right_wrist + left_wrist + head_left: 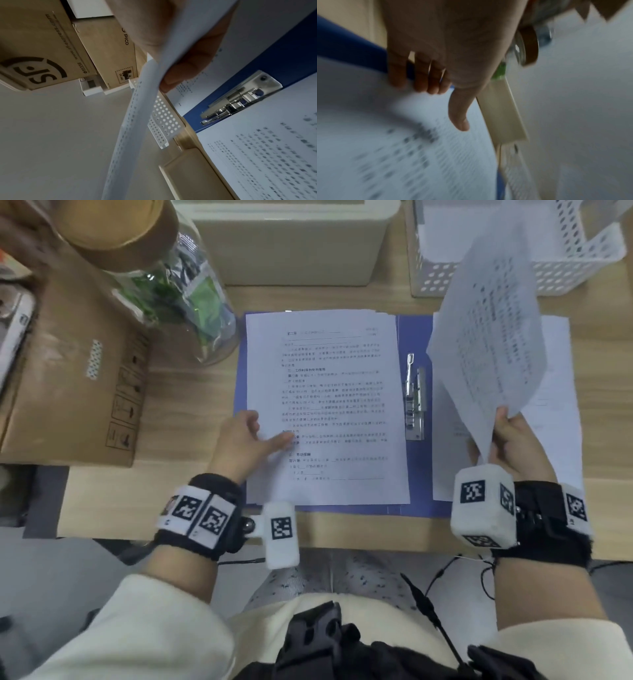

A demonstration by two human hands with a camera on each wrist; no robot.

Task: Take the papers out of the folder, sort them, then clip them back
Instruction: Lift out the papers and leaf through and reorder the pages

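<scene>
While right hand (513, 440) lifts sheet (489, 337), jar (178, 285), box (85, 378), basket (513, 268) nearby

- The wooden desk (191, 392) carries everything here.
- An open blue folder (416, 337) lies flat at its middle, touching the near edge.
- A cardboard box (78, 392) sits at the left.
- A clear jar (185, 299) (greenish packets inside) stands just beside the box.
- A beige bin (291, 244) stands at the back.
- A white perforated basket (445, 275) sits at the back right.
</scene>
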